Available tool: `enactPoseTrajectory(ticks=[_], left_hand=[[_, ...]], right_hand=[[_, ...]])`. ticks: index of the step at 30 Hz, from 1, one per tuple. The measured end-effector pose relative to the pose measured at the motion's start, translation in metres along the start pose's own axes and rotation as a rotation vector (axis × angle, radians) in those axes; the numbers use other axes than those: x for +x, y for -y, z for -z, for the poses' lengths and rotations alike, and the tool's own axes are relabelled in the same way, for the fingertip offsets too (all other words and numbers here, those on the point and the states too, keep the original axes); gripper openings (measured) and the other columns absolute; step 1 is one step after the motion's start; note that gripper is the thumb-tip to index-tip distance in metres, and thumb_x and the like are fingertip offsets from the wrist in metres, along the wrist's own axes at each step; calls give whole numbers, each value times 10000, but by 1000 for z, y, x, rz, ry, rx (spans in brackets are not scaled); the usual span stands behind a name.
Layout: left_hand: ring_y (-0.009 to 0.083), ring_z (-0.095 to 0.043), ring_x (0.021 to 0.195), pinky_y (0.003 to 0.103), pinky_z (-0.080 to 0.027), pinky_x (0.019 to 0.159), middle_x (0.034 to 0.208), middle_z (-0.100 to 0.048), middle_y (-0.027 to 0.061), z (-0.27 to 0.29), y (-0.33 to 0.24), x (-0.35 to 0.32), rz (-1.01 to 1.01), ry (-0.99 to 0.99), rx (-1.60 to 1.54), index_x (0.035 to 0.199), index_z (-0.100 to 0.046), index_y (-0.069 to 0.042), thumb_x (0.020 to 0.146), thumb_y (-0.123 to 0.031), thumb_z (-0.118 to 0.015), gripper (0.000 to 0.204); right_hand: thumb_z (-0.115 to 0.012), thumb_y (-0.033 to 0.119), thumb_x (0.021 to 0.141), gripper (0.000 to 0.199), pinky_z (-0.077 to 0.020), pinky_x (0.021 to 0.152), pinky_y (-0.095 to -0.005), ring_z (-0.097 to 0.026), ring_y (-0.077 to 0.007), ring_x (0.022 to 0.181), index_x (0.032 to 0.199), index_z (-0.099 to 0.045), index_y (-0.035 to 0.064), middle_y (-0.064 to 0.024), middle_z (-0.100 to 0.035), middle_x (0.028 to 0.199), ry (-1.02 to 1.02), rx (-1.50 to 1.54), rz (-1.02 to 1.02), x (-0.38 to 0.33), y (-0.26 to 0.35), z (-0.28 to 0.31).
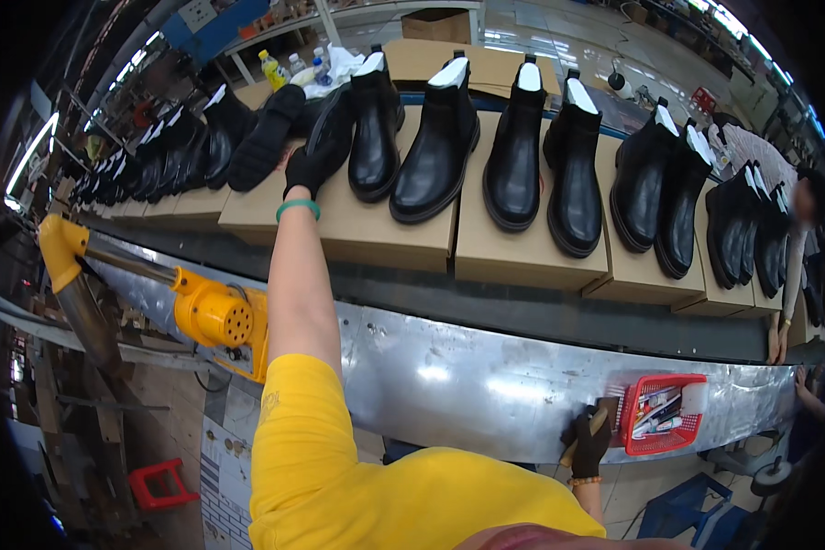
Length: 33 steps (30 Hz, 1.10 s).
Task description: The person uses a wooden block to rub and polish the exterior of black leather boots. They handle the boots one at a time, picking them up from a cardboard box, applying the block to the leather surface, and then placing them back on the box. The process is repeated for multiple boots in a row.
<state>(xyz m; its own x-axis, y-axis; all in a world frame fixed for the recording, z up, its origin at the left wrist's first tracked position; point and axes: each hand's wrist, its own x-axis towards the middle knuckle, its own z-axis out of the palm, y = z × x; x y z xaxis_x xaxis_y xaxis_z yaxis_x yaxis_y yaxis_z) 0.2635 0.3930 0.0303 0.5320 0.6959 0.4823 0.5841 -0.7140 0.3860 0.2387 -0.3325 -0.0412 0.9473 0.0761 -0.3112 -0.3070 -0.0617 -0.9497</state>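
While the person leans over a steel rail [449, 380], the left hand [307, 170], in a black glove with a green band at the wrist, reaches far forward and closes around the shaft of a black ankle boot [332, 128] that tilts over a cardboard box [339, 225]. That boot sits at the near end of a long row of black boots on boxes on the line; the next upright boot [374, 124] stands just beside it, and another [437, 137] follows to the right. The right hand [588, 442], also gloved in black, rests low by the rail's edge with its fingers wrapped around a wooden-handled brush [598, 422], just beside a red plastic basket [665, 412] hung on the rail. A yellow machine [213, 312] sits to the left of the outstretched arm.
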Motion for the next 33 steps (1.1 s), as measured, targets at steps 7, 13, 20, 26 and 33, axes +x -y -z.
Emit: enactPoseTrajectory(ticks=[7, 13, 20, 26, 33], left_hand=[[244, -607, 827, 322, -517, 697, 1029, -589, 107, 31, -66, 16, 458, -85, -1499, 1177, -527, -107, 837, -335, -639, 424], [222, -572, 925, 318, -501, 782, 1044, -580, 92, 66, -72, -18, -338, -477, -805, 1151, -517, -87, 895, -296, -546, 331], [234, -552, 1000, 328, -465, 856, 1105, -585, 120, 136, -123, -169, 163, 149, -2169, 1168, -533, -67, 910, -363, -476, 397], [222, -579, 811, 335, -480, 645, 935, -612, 109, 131, -96, -315, 579, 314, -2314, 1104, -566, -133, 857, -612, -442, 553], [253, -540, 603, 328, -431, 517, 888, -594, 143, 162, -151, -410, 1085, 444, -2087, 1158, -562, -114, 797, -699, -434, 699]], right_hand=[[-596, 70, 811, 218, -455, 416, -270, -511, -131, 457, 1005, -504, 36, -32, -526, 669, -35, -14, -29, -1, -3, -1], [-606, 49, 817, 236, -467, 434, -266, -544, -129, 490, 1038, -539, 3, -46, -559, 713, 25, 47, 2, 0, 5, -3], [-661, 96, 799, 259, -493, 443, -265, -562, -118, 503, 1020, -562, 3, -47, -577, 719, 16, 5, 21, 3, 7, 4], [-634, 77, 801, 267, -482, 440, -255, -551, -121, 508, 1048, -555, 12, -42, -573, 762, 36, 59, 10, 8, -6, 9], [-649, 148, 792, 355, -480, 539, -281, -570, -147, 592, 1102, -555, 3, -60, -583, 788, 366, 108, -17, -1, 29, -37]])
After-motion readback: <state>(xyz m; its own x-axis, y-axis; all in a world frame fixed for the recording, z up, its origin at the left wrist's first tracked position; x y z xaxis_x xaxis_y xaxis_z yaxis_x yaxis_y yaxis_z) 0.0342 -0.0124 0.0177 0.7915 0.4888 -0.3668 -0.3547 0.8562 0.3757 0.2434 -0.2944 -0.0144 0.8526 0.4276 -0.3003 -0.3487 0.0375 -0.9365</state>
